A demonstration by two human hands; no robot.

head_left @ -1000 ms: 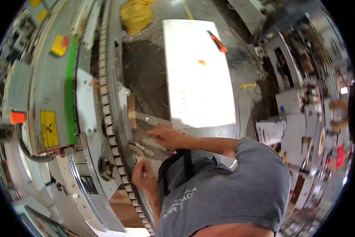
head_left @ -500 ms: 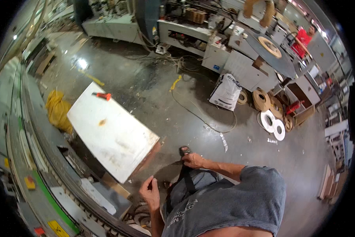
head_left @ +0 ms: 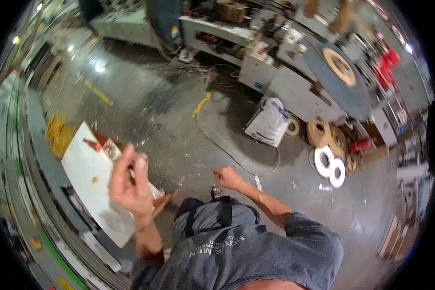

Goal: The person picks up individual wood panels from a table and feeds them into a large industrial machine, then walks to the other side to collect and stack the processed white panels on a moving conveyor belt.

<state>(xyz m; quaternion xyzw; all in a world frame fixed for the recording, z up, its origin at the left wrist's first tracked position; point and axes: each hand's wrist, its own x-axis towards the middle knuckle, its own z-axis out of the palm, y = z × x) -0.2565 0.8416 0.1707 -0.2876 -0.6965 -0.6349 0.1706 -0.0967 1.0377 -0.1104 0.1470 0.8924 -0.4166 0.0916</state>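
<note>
A white tabletop [head_left: 94, 203] lies at your left. Your left hand [head_left: 132, 184], released and loosely bent, overlaps its right edge; your right hand [head_left: 228, 178] hangs farther right, half-curled, grip unclear. The orange-and-black utility knife [head_left: 93, 145] rests toward the tabletop's far end.
</note>
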